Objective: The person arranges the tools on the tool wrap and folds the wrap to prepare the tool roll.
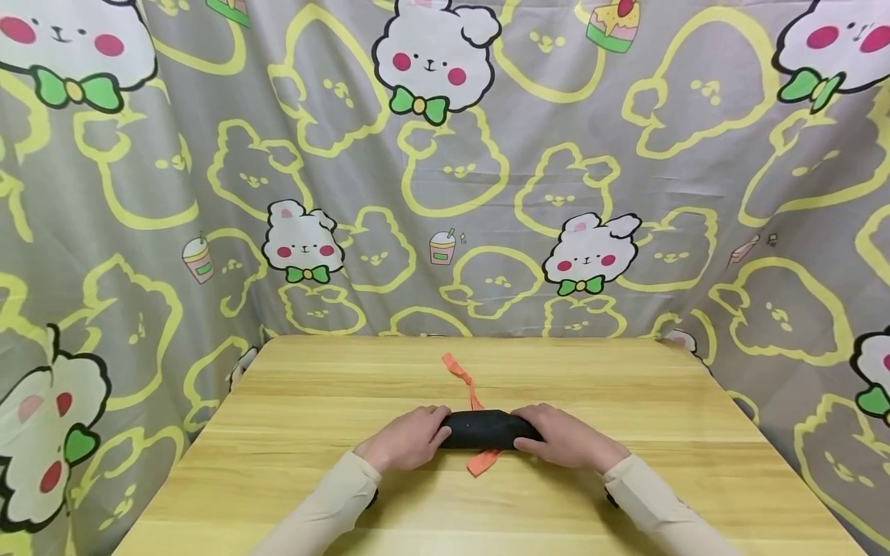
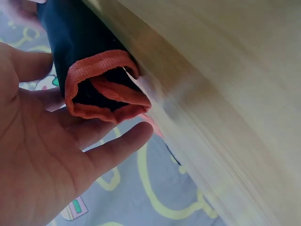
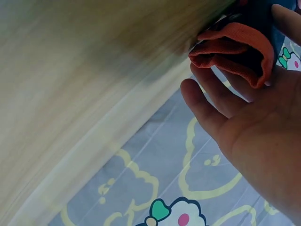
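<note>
A black cloth roll lies crosswise on the table, held at both ends. My left hand grips its left end, thumb on the near side and fingers over the far side. The right hand holds the right end in the same way. An orange strap runs out beyond the roll, and a strap end shows on the near side. In the left wrist view, orange edging rims the roll's open, layered end. Similar orange trim borders the other end in the right wrist view.
The light wooden table stretches out around the hands. Behind it and at both sides hangs a grey curtain printed with cartoon rabbits and yellow outlines.
</note>
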`<state>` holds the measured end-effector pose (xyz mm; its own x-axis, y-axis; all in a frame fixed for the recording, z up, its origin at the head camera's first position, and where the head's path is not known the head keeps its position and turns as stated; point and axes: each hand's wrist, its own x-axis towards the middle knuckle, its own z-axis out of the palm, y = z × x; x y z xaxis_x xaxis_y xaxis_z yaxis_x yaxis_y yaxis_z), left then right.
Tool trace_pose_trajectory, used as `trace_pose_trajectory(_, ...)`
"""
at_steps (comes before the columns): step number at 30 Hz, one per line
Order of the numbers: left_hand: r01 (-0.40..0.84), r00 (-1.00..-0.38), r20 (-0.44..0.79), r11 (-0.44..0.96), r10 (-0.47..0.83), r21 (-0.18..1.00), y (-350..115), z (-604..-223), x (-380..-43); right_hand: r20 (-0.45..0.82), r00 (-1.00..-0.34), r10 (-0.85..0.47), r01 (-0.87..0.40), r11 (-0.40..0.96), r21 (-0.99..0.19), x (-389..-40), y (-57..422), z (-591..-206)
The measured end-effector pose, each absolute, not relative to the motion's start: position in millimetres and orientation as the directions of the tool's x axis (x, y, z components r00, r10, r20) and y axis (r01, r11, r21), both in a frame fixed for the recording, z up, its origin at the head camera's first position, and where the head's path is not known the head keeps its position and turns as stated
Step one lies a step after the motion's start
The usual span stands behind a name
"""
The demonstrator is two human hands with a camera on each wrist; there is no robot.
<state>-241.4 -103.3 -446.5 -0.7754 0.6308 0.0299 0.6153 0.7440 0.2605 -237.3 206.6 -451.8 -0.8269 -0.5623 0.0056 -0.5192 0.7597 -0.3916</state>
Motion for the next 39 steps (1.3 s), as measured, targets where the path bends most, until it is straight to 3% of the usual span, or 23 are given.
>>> trace_pose_trajectory(14, 0.608, -0.774, 0.004, 0.743, 0.633, 0.281, -108, -441, -235, 0.096, -0.799, -0.593, -0.589, 0.74, -0.324, -230, 210, -446)
trace_pose_trajectory(33, 0.627, -0.758, 0.019, 0.72, 0.652, 0.296, -113, -439, -234, 0.107, -0.816, -0.568, -0.568, 0.753, -0.332, -224, 212, -442)
trace_pose_trajectory(39, 0.572, -0.813, 0.09, 0.757, 0.576, 0.315, -129, -434, -234, 0.132, -0.856, -0.5, -0.51, 0.772, -0.38, -220, 228, -432)
